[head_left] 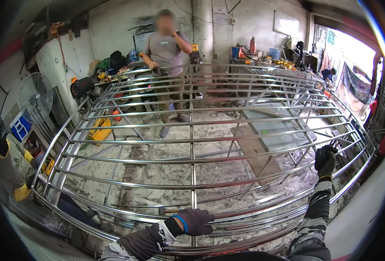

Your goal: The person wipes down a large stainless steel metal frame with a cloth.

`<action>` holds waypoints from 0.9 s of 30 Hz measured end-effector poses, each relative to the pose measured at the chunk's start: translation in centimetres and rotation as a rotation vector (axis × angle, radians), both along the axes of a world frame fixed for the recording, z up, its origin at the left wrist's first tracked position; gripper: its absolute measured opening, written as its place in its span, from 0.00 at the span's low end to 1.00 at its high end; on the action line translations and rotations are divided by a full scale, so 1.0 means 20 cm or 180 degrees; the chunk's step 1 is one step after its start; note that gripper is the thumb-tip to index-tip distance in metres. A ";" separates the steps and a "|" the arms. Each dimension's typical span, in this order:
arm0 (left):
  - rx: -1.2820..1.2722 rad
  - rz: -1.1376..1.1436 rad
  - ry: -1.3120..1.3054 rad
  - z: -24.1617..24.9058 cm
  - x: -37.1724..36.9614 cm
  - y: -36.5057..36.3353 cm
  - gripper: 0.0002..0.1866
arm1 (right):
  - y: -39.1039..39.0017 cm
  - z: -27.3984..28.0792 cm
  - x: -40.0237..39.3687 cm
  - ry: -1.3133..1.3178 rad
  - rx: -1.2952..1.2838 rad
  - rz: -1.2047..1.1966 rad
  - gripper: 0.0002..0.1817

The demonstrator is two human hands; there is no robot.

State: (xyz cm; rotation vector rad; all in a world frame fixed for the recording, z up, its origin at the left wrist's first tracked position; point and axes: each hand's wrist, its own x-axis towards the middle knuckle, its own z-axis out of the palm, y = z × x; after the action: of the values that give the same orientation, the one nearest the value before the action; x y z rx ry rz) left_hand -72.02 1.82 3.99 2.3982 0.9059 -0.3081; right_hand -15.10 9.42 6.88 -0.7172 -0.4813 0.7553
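A large frame of shiny metal tubes (192, 163) spreads in front of me, its long parallel bars crossed by a middle tube. My left hand (194, 220), in a dark knit glove with a blue band at the wrist, lies over that middle tube near the close edge. Its fingers curl around the tube, their undersides hidden. Further out on the right, my right hand (325, 161) wears a black glove and is closed in a fist at the frame's right-hand bars. Several more tubes run close together beneath my left hand.
A person (166, 48) stands behind the far edge, one hand near the frame. Another gloved person (16, 165) is at the left edge. A fan (35, 95), a yellow crate (99, 129), a grey sheet (279, 130) under the frame and cluttered workbenches (262, 63) surround it.
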 end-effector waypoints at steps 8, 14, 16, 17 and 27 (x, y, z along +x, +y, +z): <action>0.0038 0.0323 -0.0446 0.02 0.00 0.02 0.37 | 0.11 -0.18 0.15 -0.0447 0.0622 0.1263 0.07; 0.1860 0.1272 -0.1103 0.29 0.04 0.23 0.53 | 0.05 0.22 -1.10 -0.5054 -0.1055 0.1197 0.38; 0.2094 0.1244 -0.1028 0.40 0.09 0.29 0.54 | -0.02 0.40 -1.45 -0.6502 -0.0616 0.0891 0.42; 0.2048 0.1247 -0.0974 0.46 0.12 0.31 0.53 | 0.01 0.39 -1.51 -0.6559 -0.0332 0.1013 0.43; 0.0415 0.0583 0.0312 0.28 -0.11 0.29 0.38 | 0.01 0.22 -1.34 -0.6537 0.0219 0.2423 0.32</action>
State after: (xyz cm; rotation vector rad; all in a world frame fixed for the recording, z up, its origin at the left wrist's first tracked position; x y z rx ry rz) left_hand -74.13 7.67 9.60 2.4121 1.2154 -0.3068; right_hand -41.87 9.60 11.26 -1.0658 -2.7264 0.3969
